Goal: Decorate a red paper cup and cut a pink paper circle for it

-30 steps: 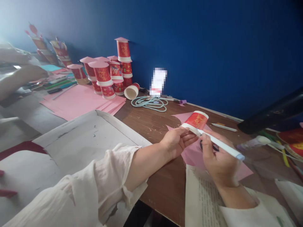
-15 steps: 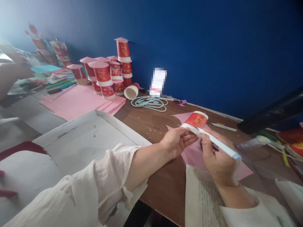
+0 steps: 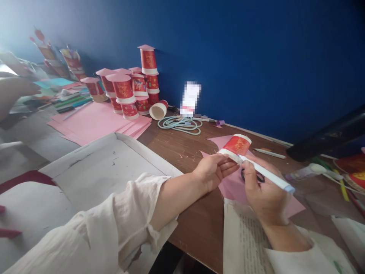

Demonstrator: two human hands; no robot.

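Observation:
My left hand pinches the white rim of a red paper cup, which lies tilted on its side above a pink paper sheet. A white marker pen is gripped in my right hand, its tip touching the cup's rim. Black scissors lie partly hidden behind my right hand. Both hands are closed on what they hold.
A stack of red cups with pink paper lids stands by the blue wall beside pink sheets, a coiled pale cable, and an open cup on its side. Grey cardboard lies at left. Another person's arm is at far left.
My hands, cup and pen stay nearly still; the pen's rear end shifts slightly. The other person's arm at far left has drawn back toward the left edge.

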